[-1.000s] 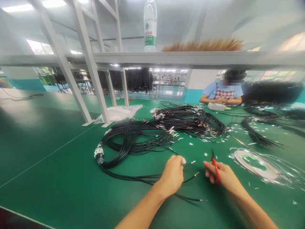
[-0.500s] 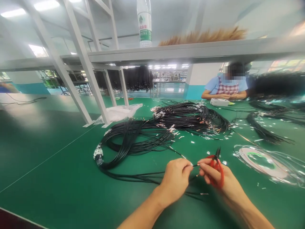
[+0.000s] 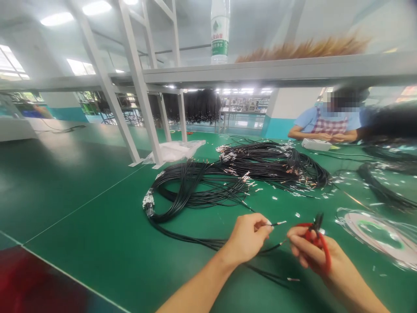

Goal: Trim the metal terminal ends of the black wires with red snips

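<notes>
My left hand (image 3: 247, 238) pinches the end of a thin black wire (image 3: 277, 224), whose bare metal tip sticks out to the right. My right hand (image 3: 314, 256) is closed around red-handled pliers (image 3: 316, 234), with the dark jaws pointing up just right of the wire tip. A second wire end (image 3: 276, 245) lies between my hands. These wires trail back left into a looped bundle of black wires (image 3: 192, 189) on the green table (image 3: 81, 217).
A second heap of black wires with metal terminals (image 3: 273, 163) lies farther back, with cut scraps scattered around. A tape reel (image 3: 374, 228) sits at right, a plastic bag (image 3: 176, 150) by the white frame legs. Another person (image 3: 329, 124) works across the table. A bottle (image 3: 220, 30) stands on the shelf.
My hands came together and then parted slightly; the pliers turned from flat in my right hand to jaws-up. The view shifted, so everything sits further right.
</notes>
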### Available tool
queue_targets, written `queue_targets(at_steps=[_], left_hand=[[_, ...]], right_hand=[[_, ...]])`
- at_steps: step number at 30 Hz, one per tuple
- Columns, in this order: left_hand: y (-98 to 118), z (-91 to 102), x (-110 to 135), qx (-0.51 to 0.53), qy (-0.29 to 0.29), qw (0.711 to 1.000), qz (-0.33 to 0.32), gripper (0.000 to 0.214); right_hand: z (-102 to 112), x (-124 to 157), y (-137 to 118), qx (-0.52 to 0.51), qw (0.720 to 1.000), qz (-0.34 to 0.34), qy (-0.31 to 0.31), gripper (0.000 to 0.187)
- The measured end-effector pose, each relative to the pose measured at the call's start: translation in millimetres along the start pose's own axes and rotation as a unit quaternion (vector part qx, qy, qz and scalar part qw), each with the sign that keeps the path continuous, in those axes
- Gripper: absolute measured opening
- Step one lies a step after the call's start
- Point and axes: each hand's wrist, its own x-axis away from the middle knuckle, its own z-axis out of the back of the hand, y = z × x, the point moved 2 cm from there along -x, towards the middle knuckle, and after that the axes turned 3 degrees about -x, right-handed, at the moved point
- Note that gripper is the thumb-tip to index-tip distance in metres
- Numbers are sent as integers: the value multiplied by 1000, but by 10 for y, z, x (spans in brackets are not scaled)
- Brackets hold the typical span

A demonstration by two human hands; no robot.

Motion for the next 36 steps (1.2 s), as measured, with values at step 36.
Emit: queue_targets(at_steps=[36], left_hand=[[39,-48,43,103,-144,977,118,17]], right_hand=[[-140,-36,118,-59,997,12,47,34]])
